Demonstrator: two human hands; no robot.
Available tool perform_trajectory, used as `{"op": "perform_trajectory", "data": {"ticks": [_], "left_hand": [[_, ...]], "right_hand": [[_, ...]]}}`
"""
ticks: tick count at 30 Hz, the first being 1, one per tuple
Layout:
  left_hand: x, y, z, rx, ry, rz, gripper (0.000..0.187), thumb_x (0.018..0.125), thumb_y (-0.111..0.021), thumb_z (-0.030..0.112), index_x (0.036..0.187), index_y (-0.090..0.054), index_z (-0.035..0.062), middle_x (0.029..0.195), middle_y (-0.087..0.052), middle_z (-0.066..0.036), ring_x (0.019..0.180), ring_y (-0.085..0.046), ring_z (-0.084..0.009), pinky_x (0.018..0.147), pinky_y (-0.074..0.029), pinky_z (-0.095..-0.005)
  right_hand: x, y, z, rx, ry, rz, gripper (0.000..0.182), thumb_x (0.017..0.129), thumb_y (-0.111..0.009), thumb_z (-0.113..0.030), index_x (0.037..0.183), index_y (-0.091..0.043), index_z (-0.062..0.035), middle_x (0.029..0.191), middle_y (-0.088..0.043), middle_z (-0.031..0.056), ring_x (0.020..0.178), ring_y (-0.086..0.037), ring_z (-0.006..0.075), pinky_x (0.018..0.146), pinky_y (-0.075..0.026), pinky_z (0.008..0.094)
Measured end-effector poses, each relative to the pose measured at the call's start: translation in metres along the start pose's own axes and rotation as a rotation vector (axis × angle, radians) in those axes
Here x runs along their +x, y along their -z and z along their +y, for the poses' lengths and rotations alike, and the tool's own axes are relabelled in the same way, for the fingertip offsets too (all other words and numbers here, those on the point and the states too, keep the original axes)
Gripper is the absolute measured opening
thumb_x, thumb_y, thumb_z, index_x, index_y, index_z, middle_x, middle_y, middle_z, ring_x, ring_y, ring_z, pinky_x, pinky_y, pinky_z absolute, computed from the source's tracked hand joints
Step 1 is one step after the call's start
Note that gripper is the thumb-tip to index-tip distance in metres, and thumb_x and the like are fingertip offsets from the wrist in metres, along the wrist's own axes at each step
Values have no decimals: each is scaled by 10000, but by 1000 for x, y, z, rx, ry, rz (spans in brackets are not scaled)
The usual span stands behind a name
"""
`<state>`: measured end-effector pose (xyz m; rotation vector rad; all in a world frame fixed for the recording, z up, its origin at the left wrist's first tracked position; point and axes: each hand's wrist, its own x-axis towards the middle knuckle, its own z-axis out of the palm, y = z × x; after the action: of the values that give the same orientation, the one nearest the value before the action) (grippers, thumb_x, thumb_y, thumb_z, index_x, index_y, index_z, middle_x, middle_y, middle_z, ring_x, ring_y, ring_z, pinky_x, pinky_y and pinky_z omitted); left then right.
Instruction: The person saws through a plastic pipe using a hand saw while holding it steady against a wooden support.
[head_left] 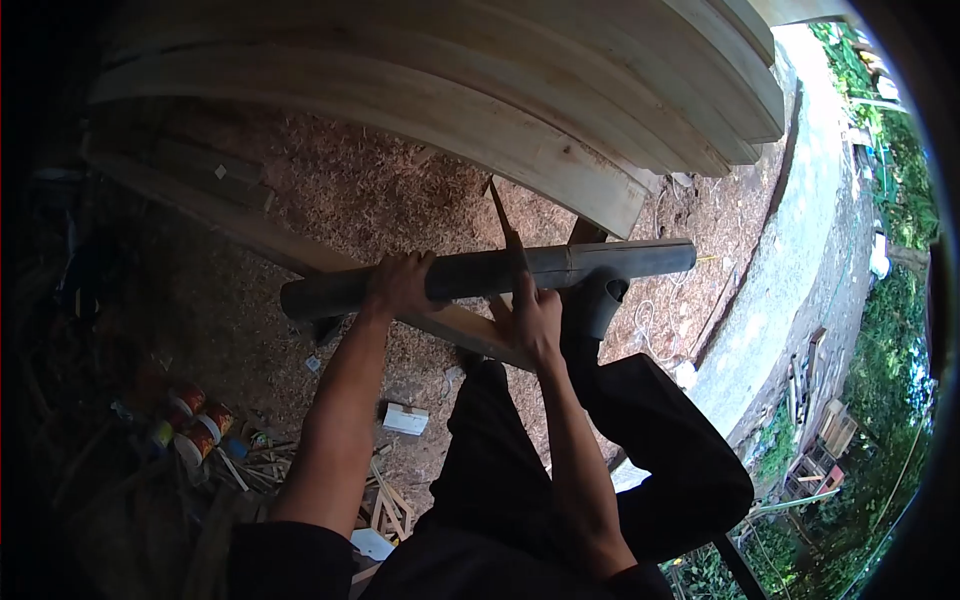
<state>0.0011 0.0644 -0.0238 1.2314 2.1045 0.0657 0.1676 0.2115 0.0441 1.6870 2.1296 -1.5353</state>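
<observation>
A long dark grey pipe lies crosswise in front of me on a wooden beam. My left hand presses on top of the pipe left of its middle, fingers curled over it. My right hand is closed around the handle of what looks like a handsaw. Its narrow blade, seen nearly edge-on, crosses the pipe and points away from me. The handle is mostly hidden by my fingers. Right of that hand, my foot in a dark clog-like shoe rests against the pipe.
Long wooden planks are stacked above the pipe. Wood shavings cover the ground. At lower left are several tins, wood scraps and a white box. A pale concrete strip and greenery lie to the right.
</observation>
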Motion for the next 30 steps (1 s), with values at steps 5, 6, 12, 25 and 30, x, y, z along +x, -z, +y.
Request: {"op": "perform_trajectory", "data": {"ticks": [5,6,12,25,30], "left_hand": [[2,3,-4,14,-33,8,935,631,-728,624,1310,-465,38,1093,-607,-208,1005,-610,-364,877,-485,-466],[-4,3,1,21,-12,-9,905,629,-724,621,1283,-484,43,1072,-617,-191,990,-617,-349,885,-472,-454],[-2,-10,-5,74,-27,72,912,618,-728,625,1279,-488,45,1066,-622,-189,995,-617,-342,889,-471,-449],[-3,-1,-2,-8,-15,44,910,594,-751,608,1261,-513,36,1057,-628,-198,996,-618,-357,890,-486,-454],[0,3,-1,-12,1,-21,919,589,-757,606,1262,-510,32,1063,-628,-209,1010,-614,-361,896,-485,-455]], "right_hand": [[-85,44,19,17,-122,-88,633,956,-462,-508,590,-508,6,499,-446,5,477,-427,81,431,-313,297],[-130,63,33,21,-213,-98,618,952,-471,-504,576,-517,-16,508,-454,-12,487,-422,64,437,-294,268],[-113,51,35,72,-198,-68,617,942,-512,-448,545,-498,24,477,-398,5,494,-364,76,451,-279,330],[-179,80,37,35,-255,-61,577,941,-531,-393,536,-438,7,487,-350,-24,493,-320,53,436,-229,315],[-39,23,17,137,-55,-8,630,944,-504,-444,552,-422,43,490,-355,-8,522,-348,63,444,-276,324]]}}
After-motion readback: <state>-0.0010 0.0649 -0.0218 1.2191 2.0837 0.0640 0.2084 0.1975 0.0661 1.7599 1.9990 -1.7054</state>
